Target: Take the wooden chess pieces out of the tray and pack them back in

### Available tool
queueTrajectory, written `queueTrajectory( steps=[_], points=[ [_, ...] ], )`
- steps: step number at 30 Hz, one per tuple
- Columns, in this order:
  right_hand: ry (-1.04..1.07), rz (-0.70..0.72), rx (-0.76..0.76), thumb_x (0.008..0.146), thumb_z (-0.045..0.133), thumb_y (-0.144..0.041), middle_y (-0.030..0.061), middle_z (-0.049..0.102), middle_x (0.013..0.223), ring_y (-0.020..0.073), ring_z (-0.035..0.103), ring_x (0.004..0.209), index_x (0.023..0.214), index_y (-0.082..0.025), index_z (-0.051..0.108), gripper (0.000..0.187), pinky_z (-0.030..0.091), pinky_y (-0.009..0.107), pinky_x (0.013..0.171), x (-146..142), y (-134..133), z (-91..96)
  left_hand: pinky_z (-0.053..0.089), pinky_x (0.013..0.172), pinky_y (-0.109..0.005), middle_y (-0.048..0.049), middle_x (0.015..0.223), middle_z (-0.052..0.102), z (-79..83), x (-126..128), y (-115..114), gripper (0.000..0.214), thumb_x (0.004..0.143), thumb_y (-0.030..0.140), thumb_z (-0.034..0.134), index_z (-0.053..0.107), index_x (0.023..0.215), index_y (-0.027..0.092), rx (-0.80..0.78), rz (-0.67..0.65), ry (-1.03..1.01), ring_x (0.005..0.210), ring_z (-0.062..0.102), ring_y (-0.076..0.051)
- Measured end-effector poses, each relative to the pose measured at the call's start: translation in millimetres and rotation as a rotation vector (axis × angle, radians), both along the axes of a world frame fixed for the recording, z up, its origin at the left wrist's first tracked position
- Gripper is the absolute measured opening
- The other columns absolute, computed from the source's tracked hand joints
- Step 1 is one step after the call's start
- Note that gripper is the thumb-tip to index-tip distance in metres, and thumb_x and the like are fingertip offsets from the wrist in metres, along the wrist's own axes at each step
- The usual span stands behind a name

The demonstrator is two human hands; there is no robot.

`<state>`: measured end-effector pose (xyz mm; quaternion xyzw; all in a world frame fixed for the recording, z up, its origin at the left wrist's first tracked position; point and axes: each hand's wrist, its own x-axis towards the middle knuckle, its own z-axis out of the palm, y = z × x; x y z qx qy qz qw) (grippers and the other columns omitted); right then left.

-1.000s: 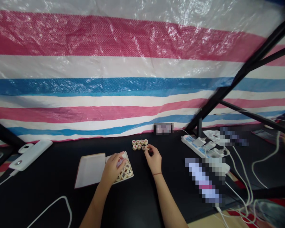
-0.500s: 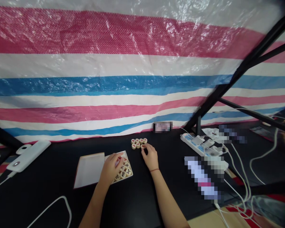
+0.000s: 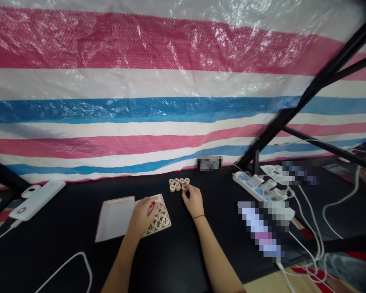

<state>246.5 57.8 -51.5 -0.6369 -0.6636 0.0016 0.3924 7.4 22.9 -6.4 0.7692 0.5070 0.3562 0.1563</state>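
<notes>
A small white box (image 3: 167,219) lies on the black table, with several round wooden chess pieces (image 3: 161,217) inside it. My left hand (image 3: 142,217) rests on the box, fingers curled over the pieces. Beside it on the left lies the white lid (image 3: 114,217). Farther back, a cluster of several chess pieces (image 3: 177,184) sits on the table. My right hand (image 3: 193,199) is at the cluster's right end, its fingertips pinched on a piece (image 3: 184,187) there.
A white power bank (image 3: 38,199) with a cable lies at the left. A power strip (image 3: 259,187) with plugs and tangled white cables fills the right. A striped plastic sheet hangs behind the table, and black metal bars cross at the right.
My right hand has moved a piece slightly forward and left against the cluster. My left hand stays on the box.
</notes>
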Motion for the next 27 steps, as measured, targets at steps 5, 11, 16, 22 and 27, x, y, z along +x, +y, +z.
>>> queueTrajectory(
  steps=[5, 11, 16, 22, 27],
  points=[
    [-0.016, -0.028, -0.007, 0.083, 0.049, -0.022, 0.0076, 0.067, 0.09, 0.0228, 0.057, 0.087, 0.096, -0.018, 0.062, 0.019, 0.043, 0.033, 0.08, 1, -2, 1.9, 0.05, 0.074, -0.029, -0.0031, 0.083, 0.067, 2.3, -1, 0, 0.024, 0.089, 0.03, 0.045, 0.065, 0.101, 0.022, 0.001, -0.002, -0.01, 0.079, 0.064, -0.017],
    [-0.043, -0.034, -0.034, 0.083, 0.047, -0.021, 0.0063, 0.067, 0.084, 0.0219, 0.058, 0.085, 0.095, -0.018, 0.062, 0.019, 0.043, 0.032, 0.078, 2, -2, 2.5, 0.05, 0.074, -0.03, -0.0036, 0.083, 0.067, 5.3, 0, -1, 0.025, 0.089, 0.03, 0.044, 0.065, 0.099, 0.022, -0.006, 0.003, -0.026, 0.08, 0.064, -0.018],
    [-0.044, -0.023, -0.027, 0.086, 0.048, -0.024, 0.008, 0.068, 0.092, 0.0219, 0.059, 0.089, 0.098, -0.019, 0.063, 0.02, 0.043, 0.032, 0.079, 1, -1, 4.0, 0.05, 0.075, -0.03, -0.0037, 0.085, 0.068, 5.6, 0, -1, 0.025, 0.09, 0.031, 0.044, 0.066, 0.099, 0.023, -0.014, -0.001, -0.028, 0.08, 0.064, -0.017],
    [-0.051, -0.054, -0.019, 0.087, 0.048, -0.027, 0.0084, 0.067, 0.094, 0.0219, 0.058, 0.088, 0.1, -0.019, 0.063, 0.022, 0.042, 0.033, 0.079, 1, 0, 1.8, 0.05, 0.076, -0.03, -0.004, 0.086, 0.068, 3.9, 0, -1, 0.025, 0.09, 0.031, 0.044, 0.066, 0.098, 0.023, -0.027, -0.009, -0.021, 0.081, 0.064, -0.017],
    [-0.014, -0.121, 0.059, 0.086, 0.05, -0.032, 0.0108, 0.065, 0.096, 0.0244, 0.056, 0.091, 0.096, -0.017, 0.064, 0.023, 0.043, 0.036, 0.08, -4, -5, 12.0, 0.046, 0.077, -0.033, -0.0043, 0.086, 0.07, 0.9, -2, 2, 0.025, 0.089, 0.029, 0.045, 0.067, 0.096, 0.023, 0.027, 0.075, 0.077, 0.081, 0.063, -0.019]
  ],
)
